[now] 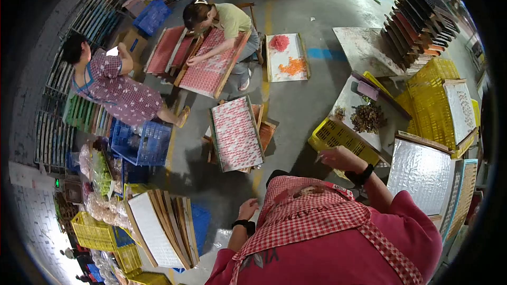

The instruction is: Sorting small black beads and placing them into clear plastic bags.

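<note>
My left hand (247, 209) is beside my lap, fingers loosely apart, with nothing visible in it. Over the near edge of a yellow crate (328, 135) on the right reaches my right hand (340, 158), its fingers stretched out and slightly bent. I see nothing held in it, though its underside is hidden. A white board (341, 111) rests on that crate, bearing a heap of dark brownish-green dried sprigs (368, 119) and a small mauve box (368, 90). In front of me, a framed tray (236, 134) covered in rows of pink and white pieces lies on stacked wooden frames.
A seated co-worker (232, 21) bends over a pink-filled tray (214, 63); another person (116, 82) stands at the left. Pink and orange bits lie on a floor tray (288, 74). Blue crates (141, 142), upright boards (156, 229), yellow crates (430, 95) and a foil-like panel (420, 171) flank me.
</note>
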Available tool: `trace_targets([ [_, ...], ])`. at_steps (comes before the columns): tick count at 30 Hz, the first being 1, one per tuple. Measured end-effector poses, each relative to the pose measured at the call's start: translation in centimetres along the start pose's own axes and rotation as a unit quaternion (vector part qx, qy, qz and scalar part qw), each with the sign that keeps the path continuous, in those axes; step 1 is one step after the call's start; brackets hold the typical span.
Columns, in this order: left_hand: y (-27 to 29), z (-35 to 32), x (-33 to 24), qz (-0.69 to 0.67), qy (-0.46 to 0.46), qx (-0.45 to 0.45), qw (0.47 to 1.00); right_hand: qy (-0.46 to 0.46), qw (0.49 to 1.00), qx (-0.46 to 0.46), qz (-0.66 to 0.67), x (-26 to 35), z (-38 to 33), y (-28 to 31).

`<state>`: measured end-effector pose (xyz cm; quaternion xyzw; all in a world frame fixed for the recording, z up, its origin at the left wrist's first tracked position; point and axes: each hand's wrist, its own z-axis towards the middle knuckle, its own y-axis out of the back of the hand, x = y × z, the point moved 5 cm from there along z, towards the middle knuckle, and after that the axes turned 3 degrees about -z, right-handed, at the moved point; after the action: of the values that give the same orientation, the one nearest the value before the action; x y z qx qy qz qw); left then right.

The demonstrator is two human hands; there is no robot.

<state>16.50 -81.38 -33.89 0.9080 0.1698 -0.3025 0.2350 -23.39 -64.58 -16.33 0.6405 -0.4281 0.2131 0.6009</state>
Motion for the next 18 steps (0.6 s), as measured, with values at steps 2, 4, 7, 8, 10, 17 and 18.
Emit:
trace_targets([
  [2,1.4,2.0,-2.3,-0.021,0.028,0.009,0.999,0.008,0.999,-0.031,0.018,1.7,3.5,2.3],
  [4,2.9,4.1,-4.0,-0.042,0.056,0.016,0.997,0.020,0.992,-0.081,0.093,3.1,7.4,4.3],
  [7,5.9,7.5,-8.7,0.078,0.006,0.023,0.997,0.074,0.977,-0.136,0.146,4.8,12.1,8.3],
  [8,6.5,9.5,-8.2,0.085,-0.004,0.033,0.996,0.068,0.976,-0.150,0.141,5.6,13.5,9.5],
  [10,8.5,13.2,-5.6,0.038,0.049,0.013,0.998,0.056,0.952,-0.136,0.268,7.9,16.3,12.3],
  [17,10.5,24.6,-14.6,0.027,0.093,0.084,0.992,0.051,0.913,-0.185,0.360,9.8,22.9,21.1],
  [18,10.3,26.2,-16.7,0.062,0.093,0.086,0.990,0.045,0.895,-0.198,0.397,9.2,23.6,22.1],
])
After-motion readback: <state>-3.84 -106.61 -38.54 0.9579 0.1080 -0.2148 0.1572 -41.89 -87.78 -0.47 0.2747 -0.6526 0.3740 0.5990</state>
